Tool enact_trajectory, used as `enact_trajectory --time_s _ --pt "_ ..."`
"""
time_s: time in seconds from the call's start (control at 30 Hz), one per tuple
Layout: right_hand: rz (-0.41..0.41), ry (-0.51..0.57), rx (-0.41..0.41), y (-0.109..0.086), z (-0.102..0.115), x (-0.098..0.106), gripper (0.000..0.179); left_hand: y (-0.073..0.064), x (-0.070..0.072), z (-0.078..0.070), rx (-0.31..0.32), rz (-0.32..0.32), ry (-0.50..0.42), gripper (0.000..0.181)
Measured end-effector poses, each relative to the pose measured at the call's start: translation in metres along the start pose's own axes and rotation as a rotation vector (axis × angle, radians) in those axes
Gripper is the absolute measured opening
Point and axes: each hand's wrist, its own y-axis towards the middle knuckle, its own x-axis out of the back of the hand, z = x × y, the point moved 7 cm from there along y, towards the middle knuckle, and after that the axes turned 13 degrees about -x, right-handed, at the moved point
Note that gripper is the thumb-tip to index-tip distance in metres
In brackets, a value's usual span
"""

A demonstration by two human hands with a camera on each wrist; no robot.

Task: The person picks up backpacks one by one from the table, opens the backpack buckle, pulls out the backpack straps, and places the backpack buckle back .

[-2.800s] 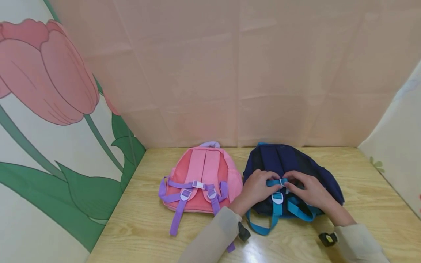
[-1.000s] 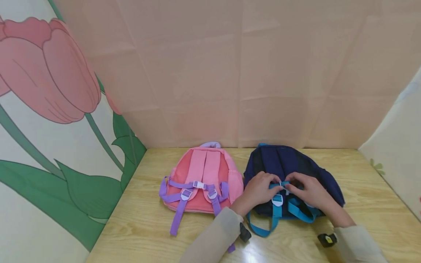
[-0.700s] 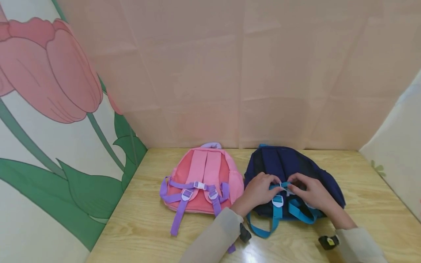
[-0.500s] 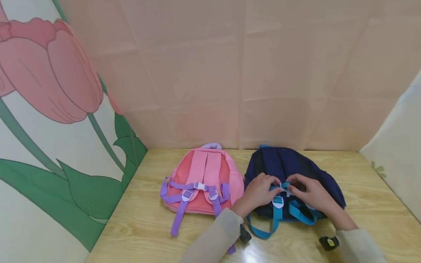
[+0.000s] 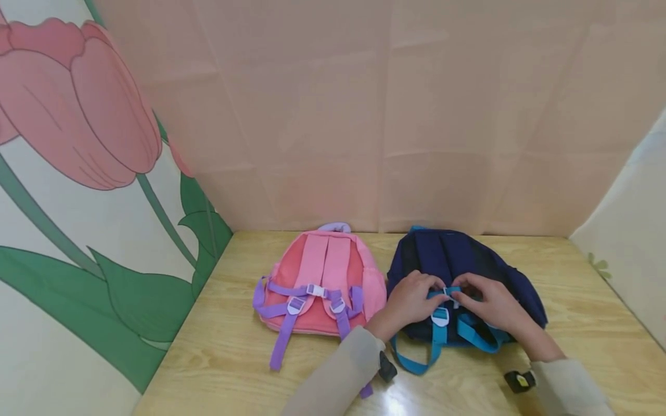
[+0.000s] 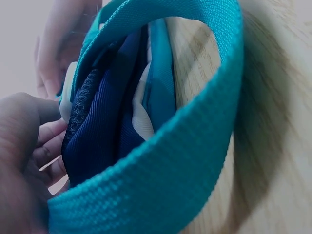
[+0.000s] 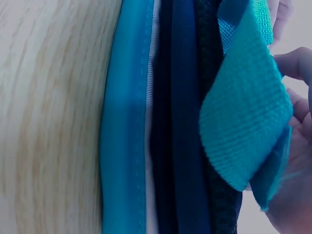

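Observation:
A navy backpack with blue straps lies on the table, its strap side up. Across it runs a short blue chest strap, with a small white fitting partly covered by fingertips. My left hand pinches the strap on the left of this fitting, while my right hand pinches it on the right. Below the left fingers sits a white strap adjuster. In the left wrist view a blue webbing loop arches before the bag. A blue webbing tail hangs close to the fingers in the right wrist view.
To the left lies a pink backpack with purple straps and a white buckle; my left forearm crosses its lower right corner. Both bags rest on a wooden table near the back wall. Patterned walls stand at both sides.
Both hands stay at the chest strap with only small finger shifts. Less strap shows between the left fingers than in the oldest frame. The piece by the right fingers looks straighter than half a second ago.

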Motion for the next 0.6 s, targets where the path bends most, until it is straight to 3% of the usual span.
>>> enact_trajectory --time_s 0.6 --pt "0.002 0.047 0.006 -0.0042 -0.0033 0.0027 0.016 -0.0013 -0.0005 0.0002 -0.002 -0.016 0.004 0.026"
